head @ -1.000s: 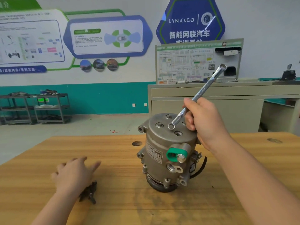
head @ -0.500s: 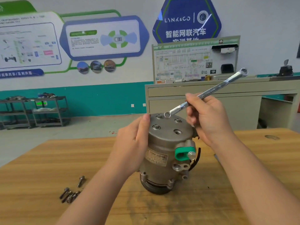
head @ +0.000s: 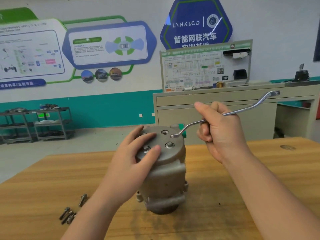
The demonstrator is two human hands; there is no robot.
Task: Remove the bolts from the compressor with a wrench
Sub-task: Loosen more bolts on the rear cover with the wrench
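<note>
Here the right hand (head: 223,134) curls its fingers round the middle of a long, silver, double-ended offset ring wrench (head: 223,114), thumb stretched out above the shank. The wrench's near ring end sits low over the far right part of the compressor's top plate, on or just above a bolt there; which of the two cannot be told. Its other end rises up and to the right, clear of the hand.

The left hand (head: 136,163) rests on the grey metal cylindrical compressor (head: 166,177), fingers nearly straight and spread across the near left part of the round top plate, the palm against the side of the housing. Between those fingers one bolt head (head: 146,147) shows in the plate, and a second bolt head (head: 169,144) stands just right of them. A green plastic cap (head: 182,129) sits on a port at the compressor's far right side, behind the wrench's ring end.

The compressor stands upright near the middle of the wooden counter (head: 259,196). Toward the counter's near left edge lie several loose dark steel bolts (head: 68,215), well apart from the compressor.
</note>
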